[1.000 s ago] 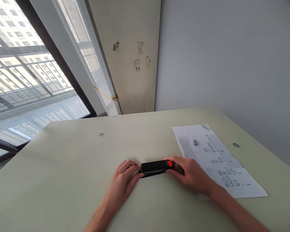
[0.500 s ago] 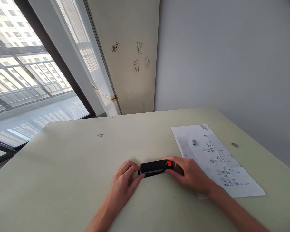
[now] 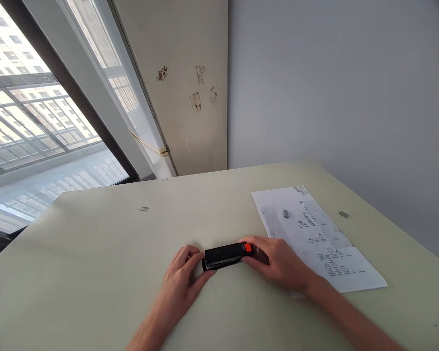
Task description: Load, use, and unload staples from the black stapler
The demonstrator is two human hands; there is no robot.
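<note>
A black stapler (image 3: 225, 255) with an orange end lies flat on the pale green table (image 3: 102, 263), lengthwise from left to right. My right hand (image 3: 278, 263) is closed around its right, orange end, fingers curled over it. My left hand (image 3: 185, 277) rests on the table at the stapler's left end, its thumb and fingers closing on that tip. Both forearms come in from the bottom edge.
A printed paper sheet (image 3: 314, 239) lies to the right of my right hand, with a small strip of staples (image 3: 286, 213) on it. Another staple strip (image 3: 343, 214) lies beyond the sheet, a third (image 3: 143, 208) at the far left. A window and walls stand behind the table.
The camera has turned slightly right and down, so everything sits a bit further left in view. My hands and the stapler keep the same hold and place on the table.
</note>
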